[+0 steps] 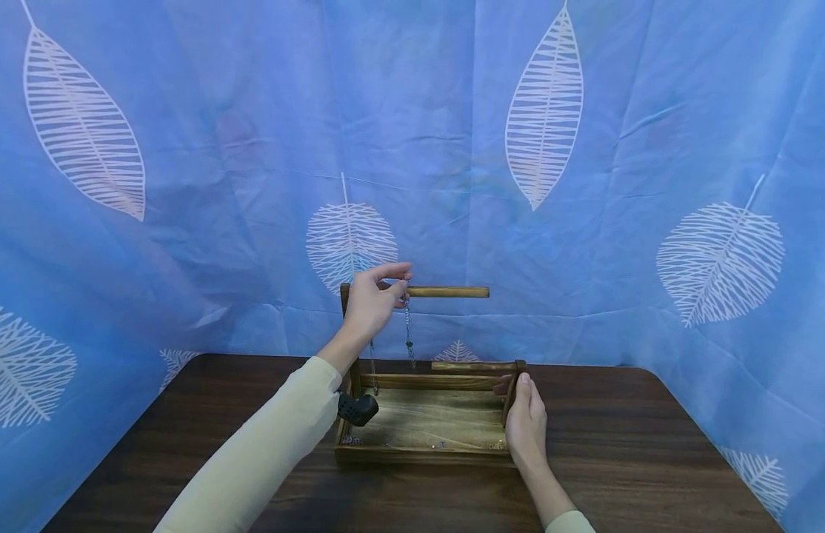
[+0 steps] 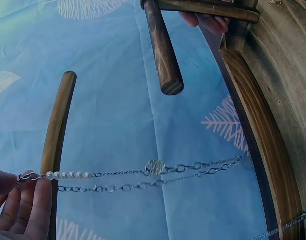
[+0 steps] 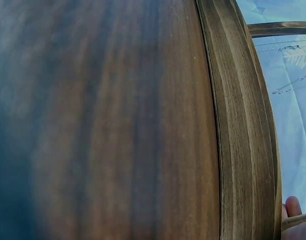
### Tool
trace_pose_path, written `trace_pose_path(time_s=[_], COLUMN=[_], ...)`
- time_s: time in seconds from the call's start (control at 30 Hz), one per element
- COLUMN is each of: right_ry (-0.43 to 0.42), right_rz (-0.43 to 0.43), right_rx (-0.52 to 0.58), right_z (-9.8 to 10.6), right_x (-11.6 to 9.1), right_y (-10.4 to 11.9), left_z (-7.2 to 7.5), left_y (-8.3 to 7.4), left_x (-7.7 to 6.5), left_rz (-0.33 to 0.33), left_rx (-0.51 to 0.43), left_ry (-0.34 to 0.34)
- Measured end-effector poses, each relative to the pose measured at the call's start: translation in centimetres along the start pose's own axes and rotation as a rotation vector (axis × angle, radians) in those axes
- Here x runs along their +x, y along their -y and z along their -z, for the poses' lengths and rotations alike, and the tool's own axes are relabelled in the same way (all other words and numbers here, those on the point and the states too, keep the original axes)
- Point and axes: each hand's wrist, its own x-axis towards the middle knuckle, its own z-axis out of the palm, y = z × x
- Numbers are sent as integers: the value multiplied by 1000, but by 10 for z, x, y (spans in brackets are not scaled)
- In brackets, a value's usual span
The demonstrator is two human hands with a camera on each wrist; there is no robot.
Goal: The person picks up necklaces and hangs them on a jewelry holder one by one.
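My left hand (image 1: pixel 372 300) pinches a silver chain bracelet (image 1: pixel 408 333) at the upper bar (image 1: pixel 452 292) of a wooden jewelry stand (image 1: pixel 426 457). In the left wrist view the bracelet's strands stretch away from my fingers past the bar, with a row of white pearls (image 2: pixel 68 175) and a round textured disc (image 2: pixel 155 167). Another thin chain (image 1: pixel 373 370) hangs lower, left of the bracelet. With my right hand (image 1: pixel 527 422) I hold the stand's right post, thumb in front and fingertips behind it. Only a few right fingertips (image 3: pixel 292 206) show in the right wrist view.
A shorter, lower bar (image 1: pixel 475 366) juts leftward from the right post. Several tiny shiny pieces (image 1: pixel 442 445) lie along the tray's front. The stand sits on a dark wooden table (image 1: pixel 606 444), before a blue leaf-patterned cloth (image 1: pixel 426 111). A black wrist device (image 1: pixel 358 409) overlaps the tray's left side.
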Motion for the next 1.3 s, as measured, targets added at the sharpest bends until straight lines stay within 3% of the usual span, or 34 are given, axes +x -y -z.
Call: trace_pose_path(time_s=[0.53,1.3], right_ry=[6,9], right_rz=[-10,-12], right_rx=[6,1], right_z=[3,1], right_x=[2,1], right_y=[-2,-1], left_z=[16,30], left_y=[1,6], left_x=[0,-8], left_rz=[20,-3], left_rx=[3,40], left_ry=[-63,-76])
